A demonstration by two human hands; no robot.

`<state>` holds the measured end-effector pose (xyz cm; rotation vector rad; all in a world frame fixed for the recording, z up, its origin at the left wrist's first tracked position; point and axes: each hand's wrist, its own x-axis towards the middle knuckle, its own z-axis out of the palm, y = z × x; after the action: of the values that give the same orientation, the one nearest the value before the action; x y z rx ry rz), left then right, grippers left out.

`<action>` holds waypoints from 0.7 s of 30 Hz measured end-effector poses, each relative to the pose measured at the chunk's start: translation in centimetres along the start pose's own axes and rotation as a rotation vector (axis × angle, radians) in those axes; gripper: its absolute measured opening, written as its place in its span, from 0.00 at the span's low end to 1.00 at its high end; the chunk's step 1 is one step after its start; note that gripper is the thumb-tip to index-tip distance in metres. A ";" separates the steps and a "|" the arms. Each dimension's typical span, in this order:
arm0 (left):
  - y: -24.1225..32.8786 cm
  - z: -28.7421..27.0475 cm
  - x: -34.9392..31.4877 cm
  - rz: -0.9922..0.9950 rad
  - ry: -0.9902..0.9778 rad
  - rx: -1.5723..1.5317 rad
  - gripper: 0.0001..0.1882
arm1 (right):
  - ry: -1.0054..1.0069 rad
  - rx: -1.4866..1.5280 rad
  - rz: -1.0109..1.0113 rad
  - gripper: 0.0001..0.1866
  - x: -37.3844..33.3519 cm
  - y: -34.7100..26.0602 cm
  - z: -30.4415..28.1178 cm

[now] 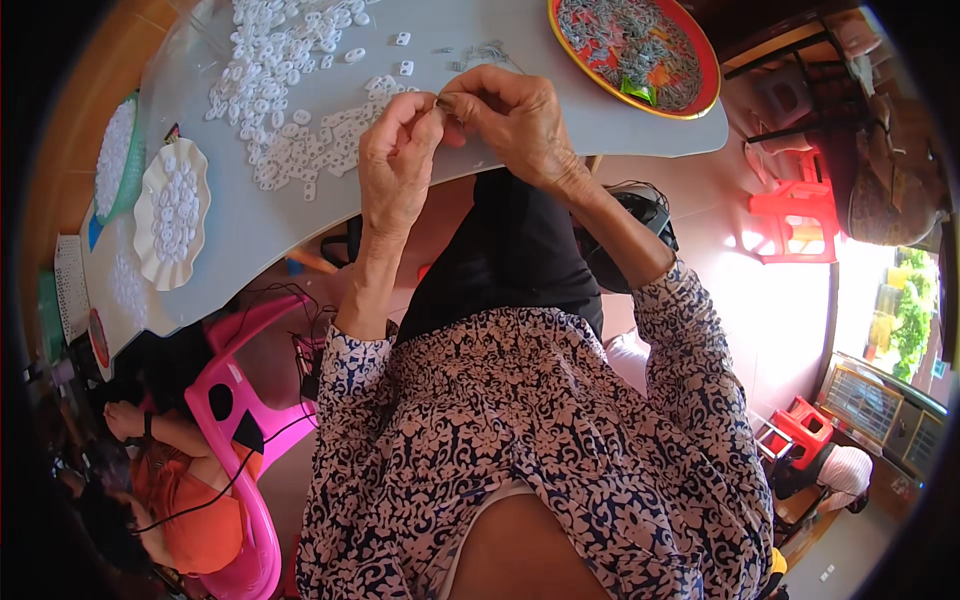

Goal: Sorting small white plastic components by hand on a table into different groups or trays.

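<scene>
Above the table's near edge my left hand [397, 160] and my right hand [520, 125] meet fingertip to fingertip, both pinched closed. Whatever they hold between them is too small and too covered by the fingers to name. Just left of them, a spread of small white plastic pieces with two holes [310, 145] lies on the grey table [215, 225], running up into a larger heap of white oval pieces [265, 60]. Some thin grey metal bits [490, 55] lie right behind my fingers. Two single white pieces [405, 68] sit apart from the heap.
At the far right of the table stands a red round tray [712, 75] of small grey metal parts, with a green wrapper [638, 92] in it. A cream wavy-edged dish [150, 215] and a green basket [133, 160] hold white pieces at left. A person in orange [205, 510] sits on a pink chair [265, 540].
</scene>
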<state>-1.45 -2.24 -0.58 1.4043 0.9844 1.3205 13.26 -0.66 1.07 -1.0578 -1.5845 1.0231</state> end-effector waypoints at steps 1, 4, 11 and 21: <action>-0.1 0.1 -0.1 -0.007 0.029 -0.040 0.08 | -0.004 -0.027 -0.006 0.06 0.0 -0.2 0.0; -0.7 0.1 0.0 -0.019 0.097 -0.107 0.08 | -0.097 -0.196 -0.033 0.07 1.5 -0.9 -0.8; -0.8 0.1 -0.1 0.002 0.084 -0.053 0.07 | -0.270 -0.673 -0.309 0.08 8.8 -0.7 -3.5; -0.1 0.8 -0.4 0.030 0.057 -0.048 0.04 | -0.474 -1.085 -0.482 0.11 12.2 3.2 -2.6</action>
<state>-0.71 -2.65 -0.80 1.3562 0.9660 1.4036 14.07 12.21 1.57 -1.0184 -2.7383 -0.0072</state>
